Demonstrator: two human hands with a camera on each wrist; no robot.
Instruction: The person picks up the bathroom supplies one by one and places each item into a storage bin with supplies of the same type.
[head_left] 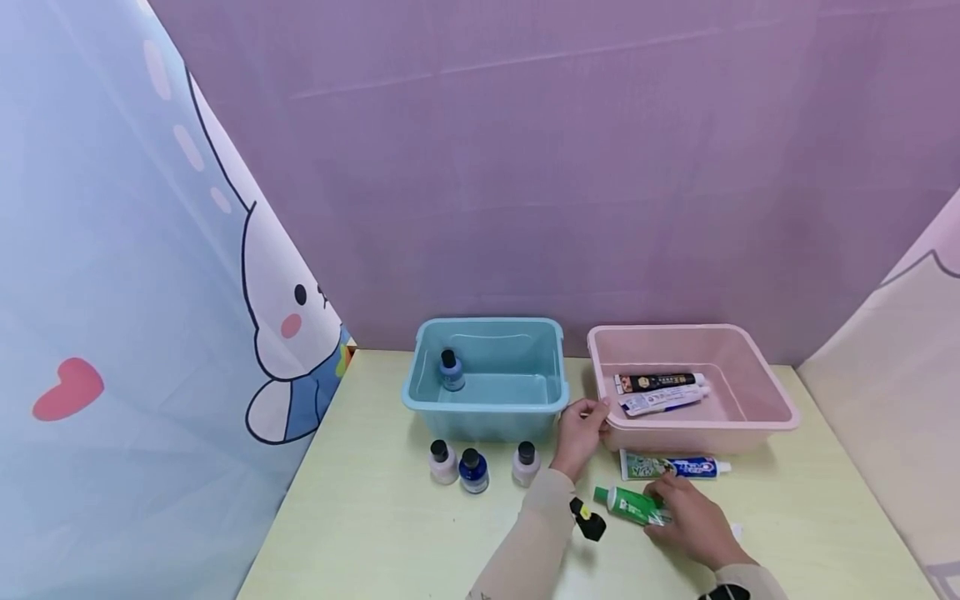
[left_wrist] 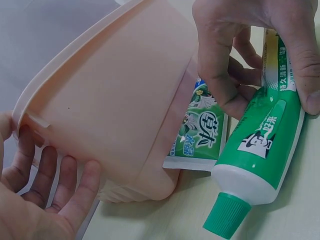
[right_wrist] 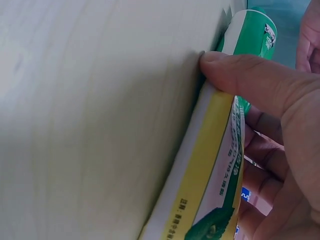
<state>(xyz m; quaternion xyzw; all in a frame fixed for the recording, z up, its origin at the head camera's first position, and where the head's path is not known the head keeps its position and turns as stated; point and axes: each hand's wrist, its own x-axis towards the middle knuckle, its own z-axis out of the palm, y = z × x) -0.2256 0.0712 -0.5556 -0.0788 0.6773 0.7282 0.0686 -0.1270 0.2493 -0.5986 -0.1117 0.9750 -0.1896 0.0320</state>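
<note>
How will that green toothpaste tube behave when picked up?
The green tube looks plump near its cap, so it may rock if pushed. Its flatter far end probably bends easily. The glossy surface could feel slightly slippery.

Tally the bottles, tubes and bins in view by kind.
Bottles: 4 (light blue bottle, dark blue bottle, two pale bottles)
Tubes: 4 (black tube, white tube, blue-and-green tube, green tube in the right hand)
Bins: 2 (blue bin, pink bin)
Total: 10, leaving out an unclear white bit by the right wrist.
</note>
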